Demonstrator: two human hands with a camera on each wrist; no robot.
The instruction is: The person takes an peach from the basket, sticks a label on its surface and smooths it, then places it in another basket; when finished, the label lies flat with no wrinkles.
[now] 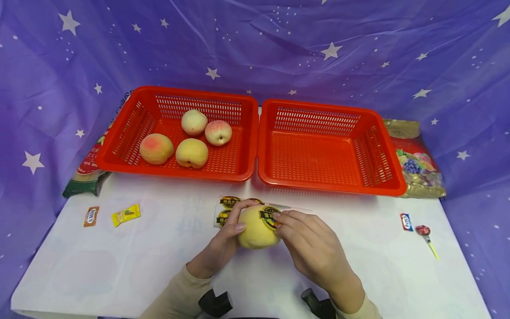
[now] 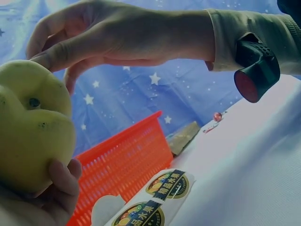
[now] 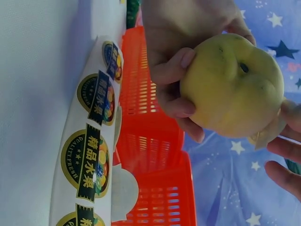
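My left hand [image 1: 224, 239] grips a yellow peach [image 1: 255, 232] above the white table, thumb on its near side and fingers around its far side. On the peach's upper right lies a black and gold round sticker [image 1: 269, 217]. The fingers of my right hand [image 1: 314, 239] pinch the sticker's right edge against the fruit. In the right wrist view, part of the sticker [image 3: 269, 133] stands out from the peach between those fingers. Behind the peach lies a strip of similar stickers [image 1: 229, 203], partly hidden by my left hand in the head view.
At the back stand two red baskets side by side. The left basket [image 1: 179, 175] holds several peaches [image 1: 192, 153]; the right basket [image 1: 330, 186] shows its bare floor. Small candies [image 1: 125, 215] lie at left; a wrapped candy [image 1: 406, 222] and a lollipop [image 1: 424, 231] lie at right.
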